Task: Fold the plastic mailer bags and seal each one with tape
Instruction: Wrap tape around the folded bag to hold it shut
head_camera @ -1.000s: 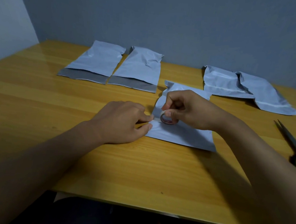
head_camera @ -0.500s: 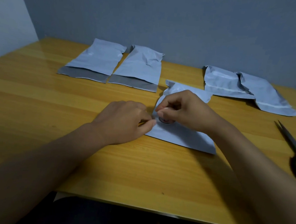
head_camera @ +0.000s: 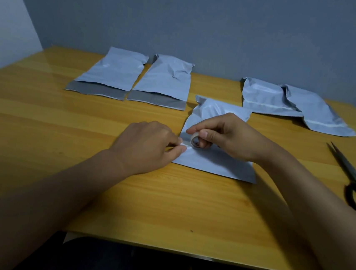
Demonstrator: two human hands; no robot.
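A folded pale grey plastic mailer bag [head_camera: 216, 160] lies mid-worktop on the yellow wooden worktop [head_camera: 165, 210]. The right hand [head_camera: 227, 137] grips a small roll of clear tape [head_camera: 198, 141] above it, fingers curled round the roll. The left hand [head_camera: 147, 147] pinches the tape's free end at the bag's left edge. Black scissors [head_camera: 355, 182] lie to the right.

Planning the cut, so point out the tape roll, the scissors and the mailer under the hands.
tape roll [head_camera: 196, 139], head view: on its pale outer rim.
scissors [head_camera: 348, 167], head view: on the closed blades.
mailer under the hands [head_camera: 217, 163], head view: on its bare near panel.
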